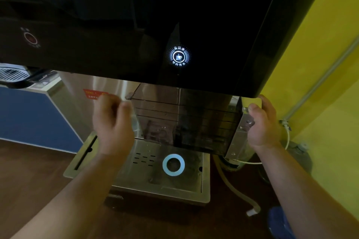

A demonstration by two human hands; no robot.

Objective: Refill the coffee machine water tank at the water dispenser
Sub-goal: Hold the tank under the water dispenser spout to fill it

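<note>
The smoky see-through water tank [184,120] stands under the black water dispenser [204,15], above the steel drip tray [136,176]. My right hand [262,124] grips the tank's right end, thumb in front and fingers behind, next to a steel side plate [239,141]. Blurred and holding nothing, my left hand [112,122] hovers just left of the tank with its fingers loosely curled. Whether it touches the tank I cannot tell. A round cup button [179,56] glows white on the dispenser's front panel. The tank's top is hidden behind the panel's lower edge.
A light ring [173,165] glows on the drip tray. A dim red button [30,38] sits at the panel's left. A blue cabinet [29,118] stands at left, a yellow wall [326,83] with a pipe at right. Hoses and a cable [233,190] lie on the brown floor.
</note>
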